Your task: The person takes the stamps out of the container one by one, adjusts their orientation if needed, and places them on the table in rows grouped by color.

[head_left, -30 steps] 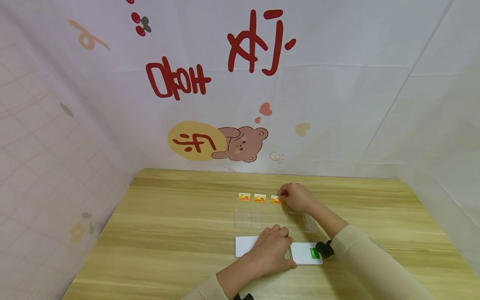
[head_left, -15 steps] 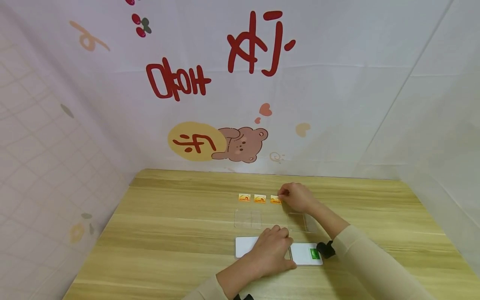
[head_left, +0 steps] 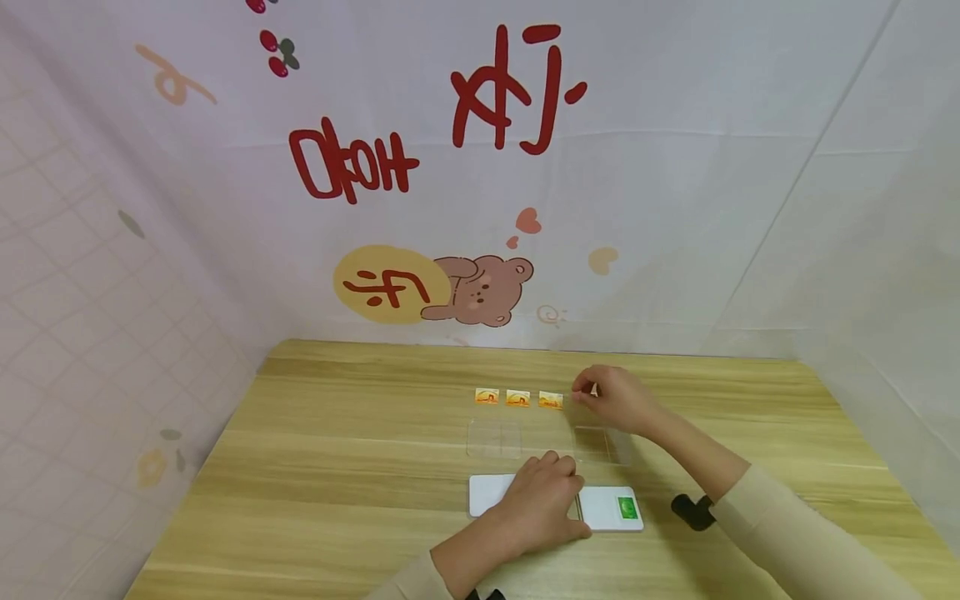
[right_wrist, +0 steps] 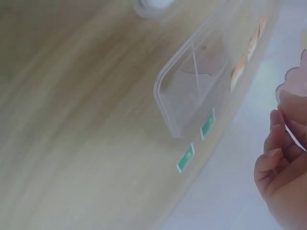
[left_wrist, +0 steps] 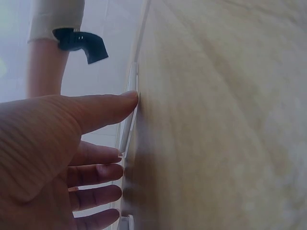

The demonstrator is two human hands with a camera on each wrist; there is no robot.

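My left hand [head_left: 536, 504] rests across the white slabs in the head view, thumb at the near edge and fingers beyond. In the left wrist view its fingers [left_wrist: 96, 175] are fairly straight and the thumb touches a slab's edge. A white slab [head_left: 486, 495] lies left of it; on the right a white slab [head_left: 602, 507] bears a green picture label [head_left: 627, 508]. My right hand [head_left: 618, 398] hovers over the table's back with bent fingers, thumb near the index finger; nothing shows between them. It is apart from the nearest orange picture card [head_left: 551, 401].
Two more orange cards, a middle one [head_left: 517, 398] and a left one [head_left: 487, 396], complete a row. Clear plastic pieces [head_left: 493, 439] lie before them. Two green cards, one nearer the plastic [right_wrist: 207, 123] and one farther [right_wrist: 185, 157], show in the right wrist view. White cloth walls enclose the table [head_left: 337, 433].
My right hand has let go of the rightmost orange card and moved right, leaving the card in the row. The left hand has stayed on the slabs.
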